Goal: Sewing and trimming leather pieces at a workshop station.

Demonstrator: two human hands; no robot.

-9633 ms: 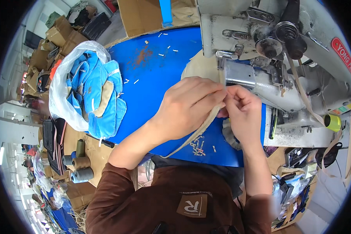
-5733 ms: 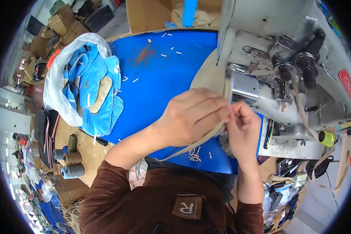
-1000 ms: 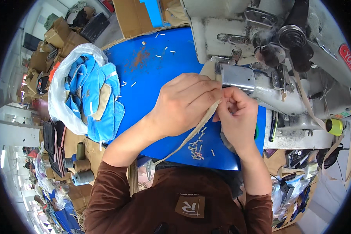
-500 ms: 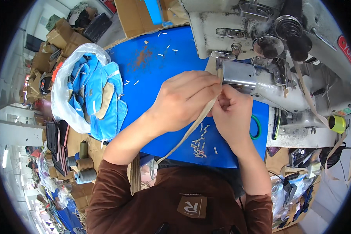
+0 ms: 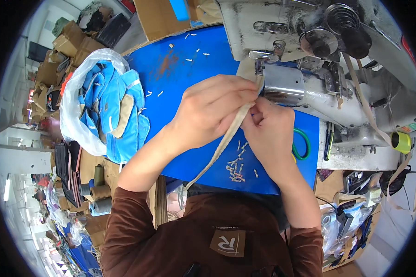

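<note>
A long beige fabric strip (image 5: 223,142) runs from the sewing machine's needle area down toward my lap. My left hand (image 5: 212,108) is closed on it, fingertips pressed together close to the metal cylinder arm (image 5: 283,87). Just below those fingertips my right hand (image 5: 270,134) is curled in a pinch, thumb and forefinger at the strip's edge. What lies inside the right fingers is mostly hidden. The sewing machine (image 5: 272,27) rises over the far right of the blue table surface (image 5: 171,104).
Blue fabric pieces (image 5: 120,108) fill a white plastic bag (image 5: 71,111) at the left. Small cut scraps (image 5: 235,171) lie near me. Green-handled scissors (image 5: 302,143) rest beside my right wrist. Thread cones (image 5: 100,193) stand at the lower left. A cardboard box (image 5: 157,21) is at the back.
Both hands have shifted slightly left, and the right hand sits a little farther from the cylinder arm. More of the strip shows between the hands. The whole view has moved slightly.
</note>
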